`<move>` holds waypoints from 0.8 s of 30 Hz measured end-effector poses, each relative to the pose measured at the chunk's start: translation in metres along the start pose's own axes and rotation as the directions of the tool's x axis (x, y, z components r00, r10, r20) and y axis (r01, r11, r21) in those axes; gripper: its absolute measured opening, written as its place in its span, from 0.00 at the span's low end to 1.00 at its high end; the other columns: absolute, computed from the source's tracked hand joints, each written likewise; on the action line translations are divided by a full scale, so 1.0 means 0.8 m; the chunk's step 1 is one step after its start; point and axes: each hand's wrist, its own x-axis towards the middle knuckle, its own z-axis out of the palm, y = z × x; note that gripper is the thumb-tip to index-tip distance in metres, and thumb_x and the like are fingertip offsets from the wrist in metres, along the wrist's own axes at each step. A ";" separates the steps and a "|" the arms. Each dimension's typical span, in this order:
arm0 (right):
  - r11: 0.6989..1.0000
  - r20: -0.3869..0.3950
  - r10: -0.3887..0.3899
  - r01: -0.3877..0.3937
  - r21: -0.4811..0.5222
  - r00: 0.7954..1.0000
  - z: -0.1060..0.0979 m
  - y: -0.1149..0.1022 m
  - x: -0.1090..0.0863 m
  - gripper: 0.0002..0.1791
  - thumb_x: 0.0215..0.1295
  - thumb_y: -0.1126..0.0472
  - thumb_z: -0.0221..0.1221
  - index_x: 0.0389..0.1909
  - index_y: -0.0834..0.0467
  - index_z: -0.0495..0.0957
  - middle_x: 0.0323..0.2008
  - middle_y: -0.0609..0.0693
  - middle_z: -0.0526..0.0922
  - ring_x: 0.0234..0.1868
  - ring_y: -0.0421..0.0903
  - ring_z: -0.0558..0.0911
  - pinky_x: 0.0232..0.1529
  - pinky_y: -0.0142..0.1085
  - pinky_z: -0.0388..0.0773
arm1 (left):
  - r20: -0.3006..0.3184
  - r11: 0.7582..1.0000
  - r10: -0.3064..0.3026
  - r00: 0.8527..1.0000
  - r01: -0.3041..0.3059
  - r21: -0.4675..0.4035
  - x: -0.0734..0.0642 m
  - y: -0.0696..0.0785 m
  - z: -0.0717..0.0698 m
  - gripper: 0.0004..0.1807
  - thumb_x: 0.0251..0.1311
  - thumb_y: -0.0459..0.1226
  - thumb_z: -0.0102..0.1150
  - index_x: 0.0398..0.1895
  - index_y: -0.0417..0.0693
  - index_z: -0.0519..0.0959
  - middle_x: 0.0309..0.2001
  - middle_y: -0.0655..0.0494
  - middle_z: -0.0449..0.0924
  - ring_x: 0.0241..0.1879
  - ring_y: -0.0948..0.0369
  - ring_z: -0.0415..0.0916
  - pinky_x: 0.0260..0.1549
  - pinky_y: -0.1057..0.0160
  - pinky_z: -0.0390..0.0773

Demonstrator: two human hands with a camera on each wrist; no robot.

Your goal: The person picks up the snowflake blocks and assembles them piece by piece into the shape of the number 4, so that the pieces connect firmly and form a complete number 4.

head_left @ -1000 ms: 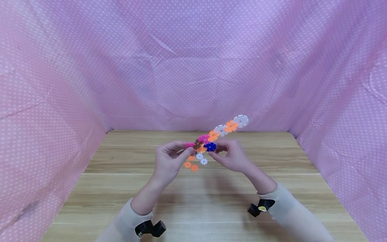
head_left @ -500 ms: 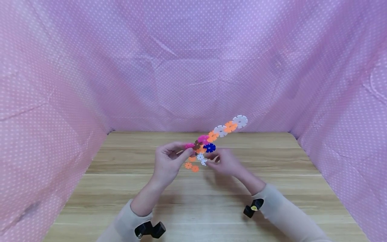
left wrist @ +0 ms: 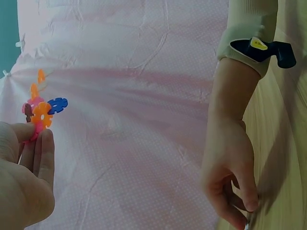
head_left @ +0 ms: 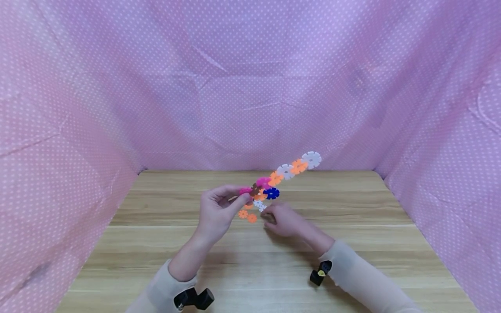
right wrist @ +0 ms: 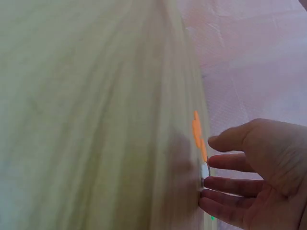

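My left hand (head_left: 216, 211) pinches a pink notched flower disc (head_left: 245, 190) between thumb and fingers. It belongs to a raised string of interlocking plastic discs: a brown disc (head_left: 256, 188), orange ones, a dark blue disc (head_left: 272, 193), and an arm ending in a large white disc (head_left: 312, 160). My right hand (head_left: 286, 220) is down at the table, beside small white discs (head_left: 258, 203). In the right wrist view its fingers (right wrist: 232, 187) are spread and loosely bent at a white disc (right wrist: 205, 170); whether they touch it is unclear.
Loose orange discs (head_left: 252, 218) lie on the wooden table (head_left: 250, 269) below the left hand. A sliver of green (right wrist: 212, 218) shows beneath the right fingers in the right wrist view. Pink dotted cloth (head_left: 250, 108) hangs around the table's back and sides.
My right hand has let go of the blue disc and come down toward the small white discs on the table. The left hand keeps its grip and has barely moved.
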 end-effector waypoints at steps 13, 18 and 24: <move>0.995 -0.040 0.030 -0.033 -0.094 0.999 0.013 -0.005 0.003 0.09 0.68 0.67 0.69 0.47 0.63 0.86 0.40 0.52 0.82 0.41 0.45 0.80 0.48 0.42 0.89 | -0.030 0.999 -0.037 0.999 0.038 0.022 -0.002 0.002 0.002 0.11 0.64 0.22 0.68 0.46 0.20 0.82 0.38 0.63 0.93 0.36 0.65 0.91 0.44 0.61 0.94; 0.996 -0.071 0.046 -0.051 -0.071 0.996 0.013 -0.005 0.004 0.05 0.68 0.69 0.66 0.44 0.63 0.84 0.42 0.54 0.84 0.43 0.49 0.84 0.50 0.44 0.91 | -0.037 0.999 -0.045 0.998 0.046 0.012 -0.001 0.000 0.000 0.07 0.64 0.22 0.68 0.44 0.27 0.86 0.38 0.62 0.93 0.35 0.64 0.91 0.44 0.61 0.94; 0.993 -0.071 0.115 -0.115 0.003 0.991 0.014 0.003 0.001 0.13 0.69 0.69 0.66 0.52 0.63 0.82 0.50 0.58 0.84 0.53 0.55 0.85 0.58 0.48 0.89 | -0.043 0.999 -0.040 0.998 0.041 0.011 -0.001 0.001 0.000 0.07 0.64 0.21 0.67 0.44 0.27 0.86 0.38 0.62 0.93 0.35 0.64 0.91 0.44 0.60 0.94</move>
